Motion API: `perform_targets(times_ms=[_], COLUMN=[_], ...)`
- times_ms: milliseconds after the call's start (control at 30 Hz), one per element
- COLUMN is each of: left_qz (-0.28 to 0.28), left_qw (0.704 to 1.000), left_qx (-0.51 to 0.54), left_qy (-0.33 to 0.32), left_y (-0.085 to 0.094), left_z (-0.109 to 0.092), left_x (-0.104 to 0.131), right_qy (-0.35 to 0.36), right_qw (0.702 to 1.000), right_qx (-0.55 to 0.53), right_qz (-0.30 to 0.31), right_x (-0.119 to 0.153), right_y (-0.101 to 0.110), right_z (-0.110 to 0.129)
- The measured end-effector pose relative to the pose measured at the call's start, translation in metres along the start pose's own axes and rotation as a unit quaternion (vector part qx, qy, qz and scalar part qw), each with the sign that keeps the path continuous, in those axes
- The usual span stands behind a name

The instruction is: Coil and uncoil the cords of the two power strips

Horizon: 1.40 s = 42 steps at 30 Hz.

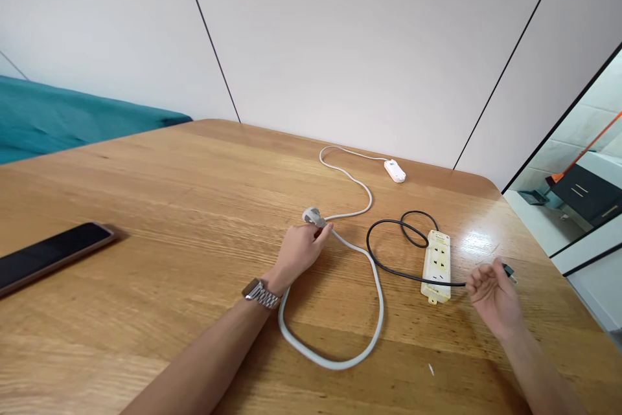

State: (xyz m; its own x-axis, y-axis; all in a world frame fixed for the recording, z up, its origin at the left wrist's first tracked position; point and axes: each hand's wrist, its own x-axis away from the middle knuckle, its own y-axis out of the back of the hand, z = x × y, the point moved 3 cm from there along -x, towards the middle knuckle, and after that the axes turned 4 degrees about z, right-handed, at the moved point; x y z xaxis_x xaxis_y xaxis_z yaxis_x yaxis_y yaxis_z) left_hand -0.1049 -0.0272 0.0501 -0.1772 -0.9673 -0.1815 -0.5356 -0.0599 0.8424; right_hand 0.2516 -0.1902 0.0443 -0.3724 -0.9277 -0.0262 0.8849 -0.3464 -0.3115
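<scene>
My left hand (300,250), with a metal-band watch (261,294) on its wrist, is closed on a grey plug (313,215). A white cord (379,302) loops on the wood around and beside this hand. My right hand (496,295) is closed around a black plug (508,270), whose metal prongs point right. The black cord (396,271) runs from it across a yellowed power strip (437,263) and curls back to the strip's far end. This strip lies between my hands, nearer the right. A small white power strip (394,171) lies at the back, joined to the white cord.
A dark phone (53,253) lies on the wooden table (170,195) at the left. White wall panels (340,46) stand behind the table. A teal seat (72,114) is at the far left. On the right, an opening shows a dark cabinet (586,191) and an orange-handled broom (590,151).
</scene>
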Motion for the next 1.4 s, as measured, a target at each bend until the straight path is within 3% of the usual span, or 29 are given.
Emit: perform_targets(times_ms=[167,267,333,433,567,833,1133,1400], left_qz=[-0.013,-0.019,-0.024,-0.032,-0.041,-0.043,-0.051,-0.039], left_qw=[1.0,1.0,0.999,0.996,0.993,0.991,0.991,0.984], left_qx=[0.006,0.01,0.009,0.036,0.088,0.106,0.118,0.171], left_qy=[-0.002,0.015,0.047,0.076,0.068,0.064,0.041,-0.033], left_y=[0.0,0.001,0.002,0.003,0.004,0.004,0.003,-0.002], left_z=[0.0,-0.001,-0.002,-0.002,-0.002,-0.001,0.002,-0.002], left_x=[0.0,0.001,0.001,0.001,0.001,0.002,0.002,0.004], right_qy=[-0.012,0.053,0.074,0.027,-0.044,-0.123,-0.05,0.046], right_qw=[0.997,0.984,0.959,0.907,0.877,0.893,0.892,0.956], right_qx=[0.069,0.165,0.254,0.389,0.467,0.43,0.443,0.274], right_qz=[0.02,-0.038,-0.105,-0.159,-0.109,-0.045,-0.069,-0.089], right_x=[0.003,-0.001,-0.005,-0.009,-0.013,-0.016,-0.017,-0.015], right_y=[0.006,0.028,0.046,0.062,0.061,0.058,0.055,0.041], right_z=[0.001,0.013,0.021,0.024,0.013,-0.009,-0.006,-0.007])
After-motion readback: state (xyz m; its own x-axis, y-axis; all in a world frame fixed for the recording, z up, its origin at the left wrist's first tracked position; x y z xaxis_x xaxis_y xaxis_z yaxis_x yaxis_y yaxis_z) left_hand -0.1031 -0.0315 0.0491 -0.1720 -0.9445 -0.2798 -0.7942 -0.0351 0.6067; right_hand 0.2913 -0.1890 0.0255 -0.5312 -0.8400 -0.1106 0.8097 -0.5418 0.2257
